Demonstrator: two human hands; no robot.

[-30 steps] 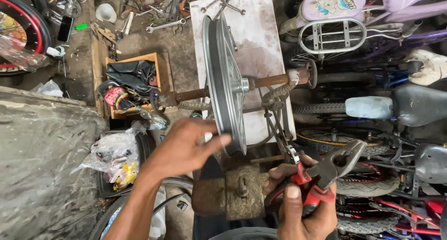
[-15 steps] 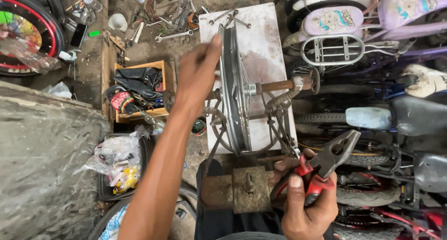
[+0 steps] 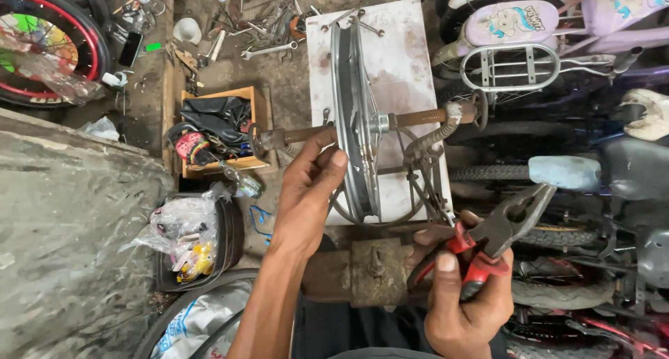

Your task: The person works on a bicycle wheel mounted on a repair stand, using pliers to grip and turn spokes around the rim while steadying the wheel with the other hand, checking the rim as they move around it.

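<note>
A bare silver metal bicycle wheel rim (image 3: 354,122) stood edge-on at the centre of the view, mounted on a rusty threaded axle rod (image 3: 425,116) that ran from nine o'clock to three o'clock through its hub, over a scuffed white board (image 3: 404,66). The left hand (image 3: 310,185) reached up from six o'clock, its fingers loosely curled and close together, fingertips touching the rim's left side at about seven o'clock of the wheel. The right hand (image 3: 463,300) sat at five o'clock of the rim, wrapped in a fist around the handles of red-handled steel combination pliers (image 3: 498,230), thumb laid on top; the pliers' nose pointed towards two o'clock with its tips slightly parted, gripping nothing. Between the two wrists, at six o'clock, lay the rusty iron block (image 3: 373,272) of the stand.

At nine o'clock of the rim stood a small wooden box (image 3: 212,129) stuffed with black rubber tubing. Towards eleven o'clock loose spanners (image 3: 268,50) lay scattered on the dirty floor, and a red-rimmed bicycle wheel (image 3: 52,45) filled the far corner. At eight o'clock a crumpled clear plastic bag (image 3: 185,233) sat in a dark tub. At one o'clock was a lilac child's bicycle seat (image 3: 512,21) above a white wire carrier rack (image 3: 519,66).
</note>
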